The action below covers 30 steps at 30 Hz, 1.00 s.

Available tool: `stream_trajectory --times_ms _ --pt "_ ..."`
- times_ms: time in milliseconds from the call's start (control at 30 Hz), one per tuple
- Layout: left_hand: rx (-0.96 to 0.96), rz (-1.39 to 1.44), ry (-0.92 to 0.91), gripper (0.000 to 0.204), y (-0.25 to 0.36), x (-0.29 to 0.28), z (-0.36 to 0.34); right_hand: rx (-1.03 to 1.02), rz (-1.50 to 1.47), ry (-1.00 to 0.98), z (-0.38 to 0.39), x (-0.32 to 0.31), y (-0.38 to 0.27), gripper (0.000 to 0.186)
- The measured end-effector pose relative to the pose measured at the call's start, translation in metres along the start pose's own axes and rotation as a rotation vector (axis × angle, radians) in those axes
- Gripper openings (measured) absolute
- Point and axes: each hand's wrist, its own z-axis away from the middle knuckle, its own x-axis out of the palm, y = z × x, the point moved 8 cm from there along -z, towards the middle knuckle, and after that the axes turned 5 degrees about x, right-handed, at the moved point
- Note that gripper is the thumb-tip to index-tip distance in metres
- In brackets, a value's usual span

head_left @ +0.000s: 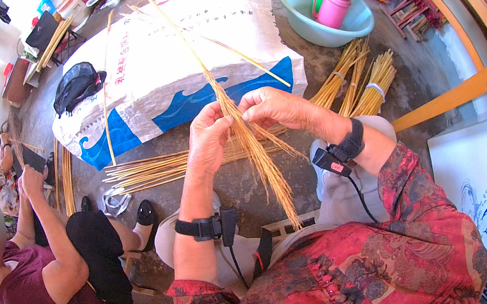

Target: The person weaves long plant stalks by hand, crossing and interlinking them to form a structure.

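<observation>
A long straw-coloured stalk with a feathery, drooping seed head [268,170] slants in front of me, its thin stem pointing up and away to the far left. My left hand [208,133] is closed around it where the stem meets the head. Close beside it, my right hand [275,109] pinches strands of the same head between thumb and fingers. Below the hands the loose tips hang above my lap. Behind them a white and blue woven sack [197,46] lies spread out, with a few single stalks [249,61] on it.
Bare stalks [159,171] lie on the floor before my feet. Tied bundles [374,84] rest at right, below a pale blue basin [332,30] holding a pink flask [334,2]. A black bag [78,88] is on the sack. Two people sit at left; a wooden frame [447,92] stands at right.
</observation>
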Motion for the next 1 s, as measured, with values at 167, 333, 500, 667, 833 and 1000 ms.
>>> stream_trajectory --times_ms 167,333,500,667,833,1000 --pt "-0.002 0.036 -0.017 0.027 0.0008 0.0030 -0.0006 -0.063 -0.025 -0.047 -0.0047 -0.0035 0.0008 0.016" --pt "0.045 0.037 -0.023 0.027 0.0037 0.0003 -0.0010 -0.077 -0.097 -0.048 -0.0054 -0.0005 0.0008 0.018" --pt "0.052 0.042 0.009 0.025 0.0052 0.0008 -0.0020 -0.046 -0.141 -0.068 -0.0053 -0.0010 0.0041 0.019" --pt "0.056 0.050 0.031 0.022 0.0044 -0.0034 -0.0028 -0.033 -0.125 -0.064 -0.0031 0.0003 0.0029 0.017" --pt "0.077 0.059 0.028 0.021 0.0057 -0.0034 -0.0035 -0.031 -0.144 -0.081 -0.0034 0.0017 0.0042 0.018" --pt "0.089 0.047 0.036 0.020 0.0084 -0.0054 -0.0036 -0.060 -0.047 -0.044 0.0020 0.0019 -0.0033 0.018"
